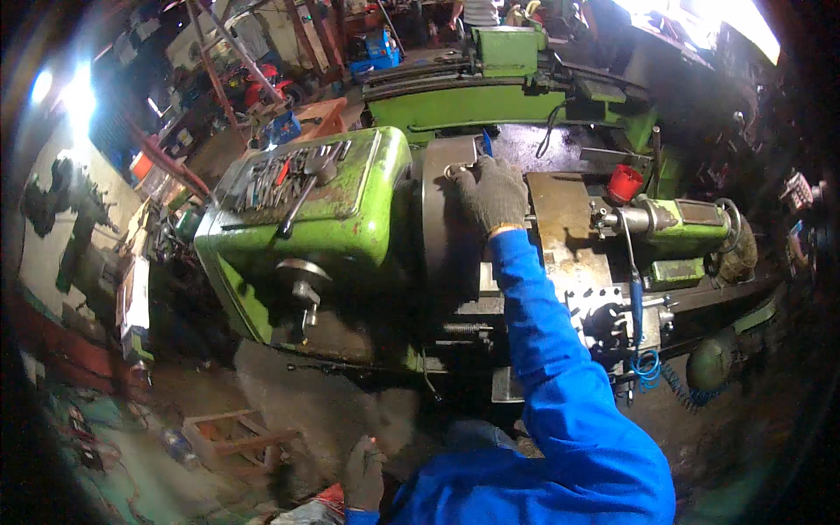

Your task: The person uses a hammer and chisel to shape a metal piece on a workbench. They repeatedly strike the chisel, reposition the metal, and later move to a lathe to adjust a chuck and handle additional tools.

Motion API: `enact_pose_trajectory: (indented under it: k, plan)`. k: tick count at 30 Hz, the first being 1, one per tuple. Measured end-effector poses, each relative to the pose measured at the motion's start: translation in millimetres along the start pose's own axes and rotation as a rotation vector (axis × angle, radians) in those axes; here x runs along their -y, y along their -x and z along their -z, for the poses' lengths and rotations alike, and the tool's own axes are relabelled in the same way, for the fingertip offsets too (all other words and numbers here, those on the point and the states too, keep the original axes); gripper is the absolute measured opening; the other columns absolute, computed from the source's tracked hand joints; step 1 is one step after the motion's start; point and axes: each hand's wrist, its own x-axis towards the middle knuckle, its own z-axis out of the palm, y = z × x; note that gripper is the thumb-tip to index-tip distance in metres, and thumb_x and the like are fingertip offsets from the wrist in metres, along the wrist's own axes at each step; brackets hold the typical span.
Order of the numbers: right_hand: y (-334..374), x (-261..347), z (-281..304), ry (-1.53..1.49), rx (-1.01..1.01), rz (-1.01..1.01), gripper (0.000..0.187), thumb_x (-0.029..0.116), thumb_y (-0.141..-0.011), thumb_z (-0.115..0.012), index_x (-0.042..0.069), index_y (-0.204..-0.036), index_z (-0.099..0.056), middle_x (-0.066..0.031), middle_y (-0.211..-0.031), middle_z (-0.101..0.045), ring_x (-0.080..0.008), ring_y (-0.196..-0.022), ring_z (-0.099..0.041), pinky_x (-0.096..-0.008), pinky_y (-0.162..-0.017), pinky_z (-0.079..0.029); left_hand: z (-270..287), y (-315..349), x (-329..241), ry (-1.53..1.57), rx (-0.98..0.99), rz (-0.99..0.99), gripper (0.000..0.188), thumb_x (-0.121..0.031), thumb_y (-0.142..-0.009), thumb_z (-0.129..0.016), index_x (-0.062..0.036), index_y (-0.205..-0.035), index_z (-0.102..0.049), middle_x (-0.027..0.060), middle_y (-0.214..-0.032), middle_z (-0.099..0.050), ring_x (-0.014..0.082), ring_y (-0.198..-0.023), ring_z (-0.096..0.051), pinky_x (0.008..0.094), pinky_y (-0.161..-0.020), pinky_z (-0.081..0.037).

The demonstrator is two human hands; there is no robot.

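My right hand [495, 194], in a grey knitted glove, reaches over the large round steel chuck [444, 219] of a green lathe. Its fingers curl at the chuck's upper edge, around something I cannot make out. A small metal ring-like shape [453, 170] shows at the fingertips, and a narrow blue piece [486, 143] stands just beyond them. Low in front of my body is my left hand [364, 474], also gloved, its fingers loosely stretched out and nothing visible in them. A reddish fingertip shows on it. Red and white cloth [328, 503] lies beside that hand.
Many hand tools [276, 179] cover the green headstock [367, 192] on the left. Rightward are a red cup [625, 183], the tailstock [687, 223], the tool post [604, 315] and a coiled blue hose [646, 369]. Another green machine [455, 107] stands behind; a frame [241, 437] sits on the floor.
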Motion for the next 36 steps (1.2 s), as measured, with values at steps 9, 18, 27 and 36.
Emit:
enact_pose_trajectory:
  k: [9, 18, 27, 36]
  plan:
    - [19.1, -14.5, -15.9, -0.072, -0.162, 0.18, 0.062, 0.052, -0.101, -0.07, 0.002, -0.138, -0.068, -0.0226, -0.129, -0.069, -0.0451, -0.117, -0.066, -0.0569, -0.107, -0.05, -15.5, -106.5, -86.4, -0.124, 0.005, -0.163, 0.035, -0.01, -0.11, -0.062, 0.0028, -0.141, -0.07, 0.018, -0.126, -0.071, 0.0283, -0.104, -0.069, 0.0413, -0.089, -0.06]
    - [61.6, -31.3, -11.1, -0.168, -0.132, 0.204, 0.072, 0.042, -0.093, -0.079, 0.004, -0.152, -0.063, -0.0238, -0.14, -0.065, -0.0474, -0.134, -0.058, -0.0596, -0.118, -0.046, -46.2, -201.2, -170.2, -0.217, 0.25, -0.491, 0.043, -0.019, -0.101, -0.071, -0.0005, -0.139, -0.072, 0.021, -0.135, -0.074, 0.0406, -0.12, -0.068, 0.0525, -0.105, -0.055]
    - [107.8, -34.8, 3.6, -0.238, -0.029, 0.102, 0.054, 0.038, -0.095, -0.082, 0.006, -0.138, -0.074, -0.019, -0.144, -0.069, -0.0473, -0.142, -0.058, -0.059, -0.125, -0.043, -44.2, -235.2, -171.1, -0.232, 0.296, -0.775, 0.043, -0.023, -0.099, -0.074, -0.0031, -0.138, -0.074, 0.0184, -0.133, -0.074, 0.0464, -0.124, -0.065, 0.0581, -0.112, -0.05]
    - [160.0, -48.4, 15.6, -0.358, -0.278, -0.01, 0.04, 0.012, -0.086, -0.075, 0.005, -0.125, -0.08, -0.0213, -0.125, -0.078, -0.0462, -0.12, -0.071, -0.0537, -0.109, -0.053, -33.3, -271.1, -223.0, -0.348, 0.234, -1.079, 0.07, -0.053, -0.103, -0.073, -0.002, -0.151, -0.064, 0.0242, -0.147, -0.064, 0.0458, -0.13, -0.063, 0.0566, -0.111, -0.052]
